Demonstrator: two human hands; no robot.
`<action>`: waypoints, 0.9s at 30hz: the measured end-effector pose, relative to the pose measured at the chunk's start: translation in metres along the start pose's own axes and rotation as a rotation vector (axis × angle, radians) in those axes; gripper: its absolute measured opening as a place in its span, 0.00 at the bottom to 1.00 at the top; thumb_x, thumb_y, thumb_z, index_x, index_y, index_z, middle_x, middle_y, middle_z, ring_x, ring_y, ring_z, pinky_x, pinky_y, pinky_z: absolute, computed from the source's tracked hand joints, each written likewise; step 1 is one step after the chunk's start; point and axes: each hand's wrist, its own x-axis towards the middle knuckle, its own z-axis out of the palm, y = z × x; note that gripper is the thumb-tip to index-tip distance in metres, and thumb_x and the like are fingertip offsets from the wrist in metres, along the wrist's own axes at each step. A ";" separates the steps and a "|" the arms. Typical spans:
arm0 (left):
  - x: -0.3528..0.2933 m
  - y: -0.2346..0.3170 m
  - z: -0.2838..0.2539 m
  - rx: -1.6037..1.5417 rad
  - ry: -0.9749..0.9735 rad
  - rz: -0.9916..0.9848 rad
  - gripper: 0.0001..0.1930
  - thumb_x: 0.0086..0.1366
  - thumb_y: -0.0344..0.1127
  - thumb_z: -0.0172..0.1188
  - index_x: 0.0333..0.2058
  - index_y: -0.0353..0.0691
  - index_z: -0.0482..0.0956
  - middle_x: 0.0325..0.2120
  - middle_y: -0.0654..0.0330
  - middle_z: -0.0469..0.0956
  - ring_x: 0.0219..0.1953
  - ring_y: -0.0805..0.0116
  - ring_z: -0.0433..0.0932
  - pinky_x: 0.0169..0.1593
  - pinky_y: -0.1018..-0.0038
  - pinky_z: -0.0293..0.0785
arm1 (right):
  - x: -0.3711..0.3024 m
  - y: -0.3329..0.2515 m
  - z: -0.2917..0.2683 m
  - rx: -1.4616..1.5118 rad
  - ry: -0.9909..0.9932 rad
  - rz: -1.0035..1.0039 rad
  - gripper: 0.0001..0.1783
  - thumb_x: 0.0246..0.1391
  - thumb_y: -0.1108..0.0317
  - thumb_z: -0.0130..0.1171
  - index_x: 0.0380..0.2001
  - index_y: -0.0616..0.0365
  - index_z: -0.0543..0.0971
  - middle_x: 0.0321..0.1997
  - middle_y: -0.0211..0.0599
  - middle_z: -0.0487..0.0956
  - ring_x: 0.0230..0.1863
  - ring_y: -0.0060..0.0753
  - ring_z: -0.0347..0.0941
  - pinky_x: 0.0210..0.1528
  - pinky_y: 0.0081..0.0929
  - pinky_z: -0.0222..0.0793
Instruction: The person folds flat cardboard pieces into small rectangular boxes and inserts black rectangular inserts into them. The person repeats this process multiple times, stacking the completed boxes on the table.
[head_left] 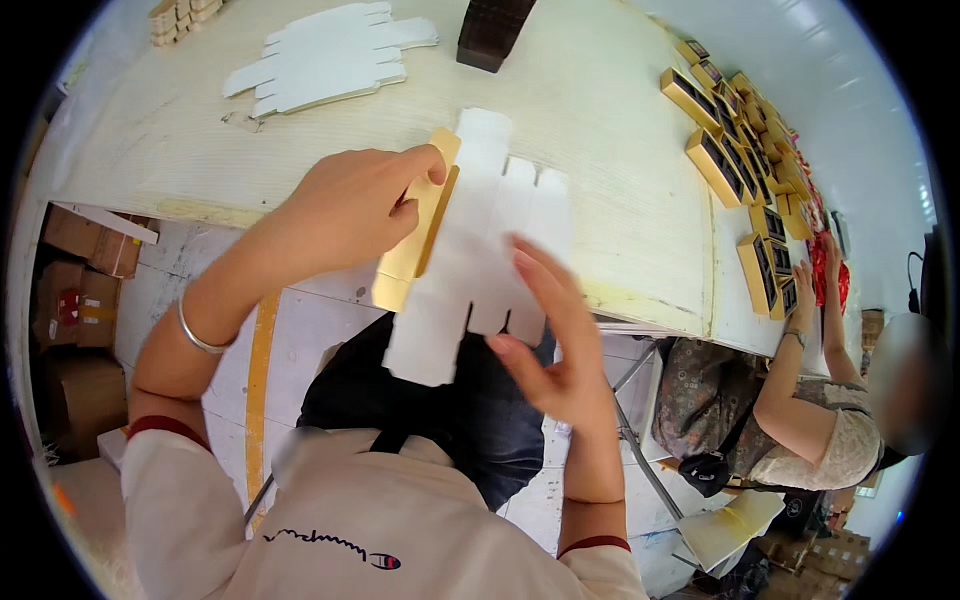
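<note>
A flat carton blank (455, 270), white with a folded-up gold side panel, lies over the near edge of the table in front of me. Bent over its gold panel, my left hand (365, 205) has its index finger and thumb curled against the panel. My right hand (560, 340) is beside the blank's right edge, slightly blurred, thumb and fingers apart. Whether its fingertips touch the card is hard to tell. Slots and tabs show along the near and far ends of the blank.
A stack of white carton blanks (330, 60) lies at the far left of the table (600, 130). Beyond my blank stands a dark brown object (492, 35). Gold boxes with dark inserts (715, 165) line the right side, where another person (820, 420) sits working.
</note>
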 end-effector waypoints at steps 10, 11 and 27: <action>0.034 0.013 0.026 -0.057 0.023 0.300 0.17 0.55 0.21 0.48 0.44 0.42 0.68 0.37 0.55 0.76 0.33 0.52 0.74 0.37 0.63 0.69 | -0.024 0.032 -0.041 -0.513 -0.197 -0.245 0.19 0.38 0.68 0.67 0.38 0.58 0.79 0.44 0.36 0.77 0.47 0.41 0.71 0.54 0.41 0.64; 0.038 0.014 0.031 -0.047 0.039 0.360 0.17 0.55 0.20 0.47 0.44 0.42 0.69 0.37 0.56 0.76 0.34 0.53 0.74 0.37 0.63 0.69 | -0.020 0.030 -0.039 -0.438 -0.183 -0.259 0.17 0.38 0.68 0.67 0.35 0.59 0.79 0.40 0.34 0.78 0.43 0.39 0.71 0.51 0.39 0.66; 0.042 0.007 0.036 0.073 0.042 0.464 0.04 0.56 0.23 0.54 0.22 0.36 0.74 0.28 0.59 0.71 0.31 0.59 0.73 0.34 0.69 0.70 | -0.001 0.045 0.007 -0.531 -0.014 -0.431 0.17 0.37 0.66 0.66 0.32 0.61 0.77 0.39 0.38 0.72 0.45 0.39 0.70 0.46 0.35 0.67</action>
